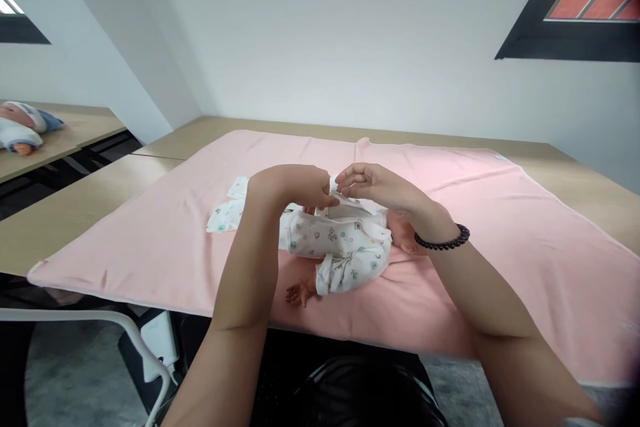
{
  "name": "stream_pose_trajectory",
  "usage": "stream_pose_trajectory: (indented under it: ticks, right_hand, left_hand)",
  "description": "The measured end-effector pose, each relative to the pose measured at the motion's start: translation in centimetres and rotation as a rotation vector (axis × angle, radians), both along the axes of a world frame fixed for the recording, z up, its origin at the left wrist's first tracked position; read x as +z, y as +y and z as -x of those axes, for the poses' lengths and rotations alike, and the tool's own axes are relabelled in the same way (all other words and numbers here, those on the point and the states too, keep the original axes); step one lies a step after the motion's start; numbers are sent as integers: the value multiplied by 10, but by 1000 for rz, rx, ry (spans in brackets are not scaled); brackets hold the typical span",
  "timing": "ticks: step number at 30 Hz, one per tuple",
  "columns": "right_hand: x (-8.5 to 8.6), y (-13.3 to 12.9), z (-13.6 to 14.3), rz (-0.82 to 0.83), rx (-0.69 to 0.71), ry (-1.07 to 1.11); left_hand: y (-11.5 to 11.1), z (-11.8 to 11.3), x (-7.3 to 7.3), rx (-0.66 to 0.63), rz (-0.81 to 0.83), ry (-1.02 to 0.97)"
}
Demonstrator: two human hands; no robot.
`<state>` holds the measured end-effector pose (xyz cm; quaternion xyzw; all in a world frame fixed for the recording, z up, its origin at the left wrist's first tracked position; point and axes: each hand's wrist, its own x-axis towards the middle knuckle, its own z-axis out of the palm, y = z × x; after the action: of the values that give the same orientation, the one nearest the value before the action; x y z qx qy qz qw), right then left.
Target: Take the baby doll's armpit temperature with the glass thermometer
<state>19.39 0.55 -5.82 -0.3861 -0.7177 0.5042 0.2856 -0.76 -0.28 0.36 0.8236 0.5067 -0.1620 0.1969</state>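
Note:
A baby doll lies on its back across the pink blanket, its head (401, 232) to the right under my right wrist. It wears a white printed baby shirt (330, 235) with the front flap lifted, and matching trousers (226, 215) to the left. One doll hand (299, 294) sticks out of the near sleeve. My left hand (300, 185) is over the doll's middle, fingers bent and closed at the shirt's far edge. My right hand (373, 183) is closed on the same white cloth, thumb and fingertips together. The far sleeve is mostly hidden behind my hands.
The pink blanket (165, 233) covers most of the wooden table (545, 153) and hangs over its front edge. Another doll (23, 127) lies on a table at far left. A white curved chair frame (125, 323) stands at lower left. A wall rises behind.

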Motion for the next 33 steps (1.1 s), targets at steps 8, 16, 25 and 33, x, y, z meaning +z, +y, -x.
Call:
stream_pose_trajectory:
  ticks: [8,16,25,33]
  right_hand:
    - [10,-13,-28,-343,214,-601]
    - [10,-16,-41,-290,223,-741]
    - [15,-12,-37,-689,-376,-912]
    - [27,-26,-45,-479,-41,-703]
  left_hand:
    - [16,3,-11,19,-5,42]
    - [16,-3,-11,18,-33,78]
    - [9,-5,-6,195,-532,142]
    - [-1,14,3,39,-67,50]
